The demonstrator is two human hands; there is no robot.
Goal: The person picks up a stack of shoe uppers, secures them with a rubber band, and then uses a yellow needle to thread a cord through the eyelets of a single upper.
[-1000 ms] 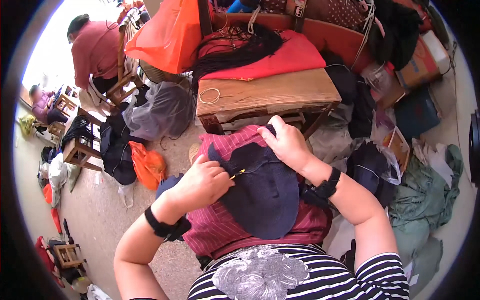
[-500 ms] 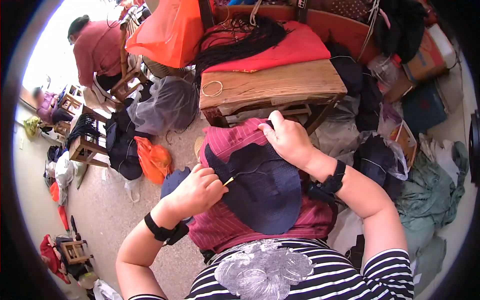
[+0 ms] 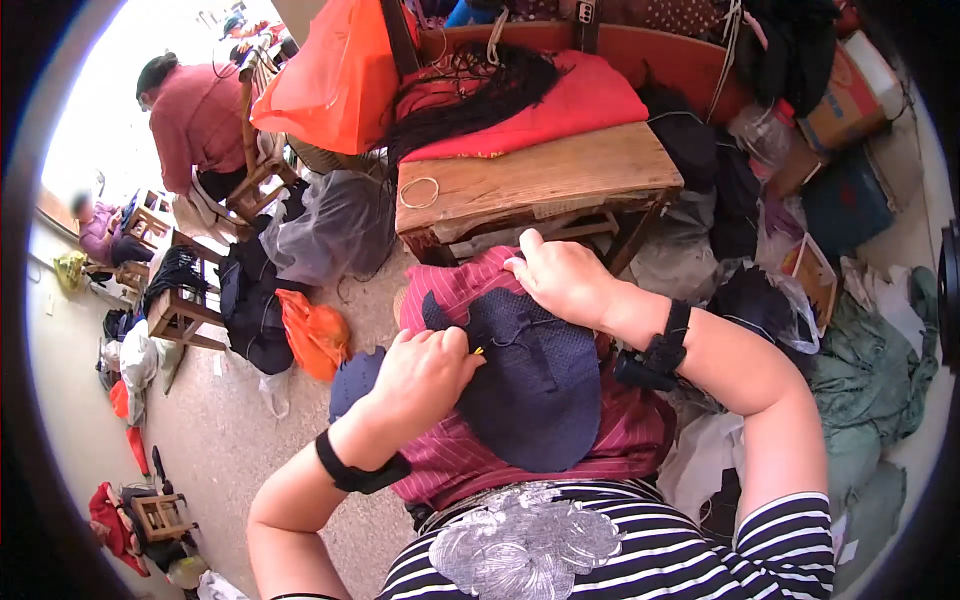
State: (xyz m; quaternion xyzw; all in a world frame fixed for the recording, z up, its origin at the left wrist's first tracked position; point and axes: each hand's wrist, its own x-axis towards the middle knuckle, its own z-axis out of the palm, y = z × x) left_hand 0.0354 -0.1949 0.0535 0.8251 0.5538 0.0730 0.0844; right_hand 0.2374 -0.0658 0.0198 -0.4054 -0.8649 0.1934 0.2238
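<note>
Across my lap, on a maroon striped cloth (image 3: 640, 425), lies a navy piece of textured fabric (image 3: 535, 405) with a rounded lower edge. My right hand (image 3: 560, 280) pinches its upper edge between thumb and fingers. At the upper left of the fabric, my left hand (image 3: 425, 370) is closed. From between its thumb and finger pokes the small yellow tip of a slim object (image 3: 479, 351); the rest of that object is hidden in the hand. A thin dark cord or thread (image 3: 510, 342) runs over the fabric near this tip. Another navy piece (image 3: 355, 380) shows beyond my left wrist.
Ahead stands a wooden bench (image 3: 540, 170) bearing red cloth (image 3: 600, 100), black cords (image 3: 480, 95) and a rubber band (image 3: 420, 192). Orange bags (image 3: 315, 333) and dark bundles are at left. Green cloth (image 3: 870, 360) lies at right. Two people (image 3: 200, 120) sit at far left.
My left hand has moved right and slightly up, nearer my right hand, and less of the yellow tip shows. My right hand has shifted slightly left and down along the fabric's edge.
</note>
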